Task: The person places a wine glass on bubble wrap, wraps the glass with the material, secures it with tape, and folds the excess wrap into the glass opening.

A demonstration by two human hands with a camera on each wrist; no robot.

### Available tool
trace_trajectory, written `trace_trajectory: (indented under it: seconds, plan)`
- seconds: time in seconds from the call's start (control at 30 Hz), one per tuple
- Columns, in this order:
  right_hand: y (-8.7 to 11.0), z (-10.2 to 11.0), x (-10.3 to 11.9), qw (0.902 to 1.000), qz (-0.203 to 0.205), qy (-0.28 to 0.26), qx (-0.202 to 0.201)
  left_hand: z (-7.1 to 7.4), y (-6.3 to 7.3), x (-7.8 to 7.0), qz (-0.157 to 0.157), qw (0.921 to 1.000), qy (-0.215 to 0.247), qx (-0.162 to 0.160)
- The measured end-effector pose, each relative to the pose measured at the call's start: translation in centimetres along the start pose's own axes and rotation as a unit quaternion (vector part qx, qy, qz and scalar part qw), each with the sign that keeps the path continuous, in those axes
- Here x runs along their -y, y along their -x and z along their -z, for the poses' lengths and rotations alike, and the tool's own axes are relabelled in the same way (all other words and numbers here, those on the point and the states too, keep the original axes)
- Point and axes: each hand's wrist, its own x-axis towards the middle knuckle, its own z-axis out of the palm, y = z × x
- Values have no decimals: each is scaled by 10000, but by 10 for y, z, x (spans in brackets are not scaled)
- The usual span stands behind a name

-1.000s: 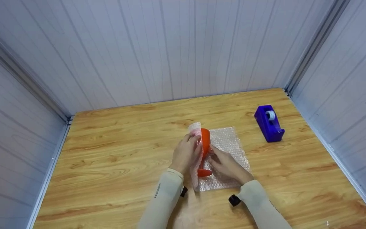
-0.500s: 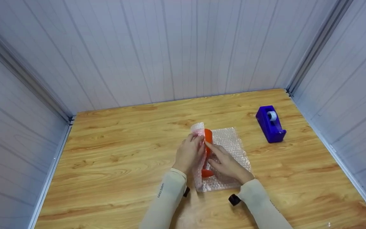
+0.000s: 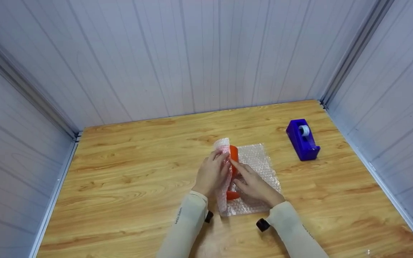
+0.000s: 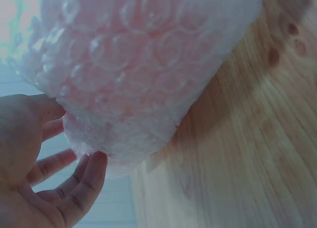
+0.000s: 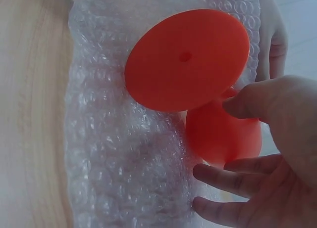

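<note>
An orange goblet (image 3: 233,154) lies on its side on a sheet of bubble wrap (image 3: 260,157), its round foot (image 5: 188,60) toward the person. The left flap of the sheet is raised and folded against the goblet, covering part of it. My left hand (image 3: 212,173) grips this flap, fingers curled over its edge; in the left wrist view the bubble wrap (image 4: 124,89) shows the orange through it. My right hand (image 3: 255,182) holds the goblet from the right, its thumb near the stem and its index fingertip reaching the flap's edge. Some right fingers are hidden in the head view.
A blue tape dispenser (image 3: 303,140) with a roll of clear tape stands at the back right of the wooden table (image 3: 138,161). Pale panel walls (image 3: 206,57) rise at the back and both sides. A tiny clear scrap (image 3: 368,252) lies near the front right.
My right hand has slid slightly left and up along the goblet, its index finger now at the flap's edge. The left hand and flap have shifted a little to the right.
</note>
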Motion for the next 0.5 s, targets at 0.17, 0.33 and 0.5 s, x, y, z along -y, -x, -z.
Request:
trace_trajectory:
  seconds: [0.17,0.33,0.5]
  plan:
    - [1,0,0,10000,-6,-91,11,1,1,8,-48,9989,460,13]
    - [1,1,-1,9999,-29,-123,24,2,1,11,-41,9989,472,-7]
    - [1,3,-1,9997,-179,-146,60,3,0,10,100,9995,302,92]
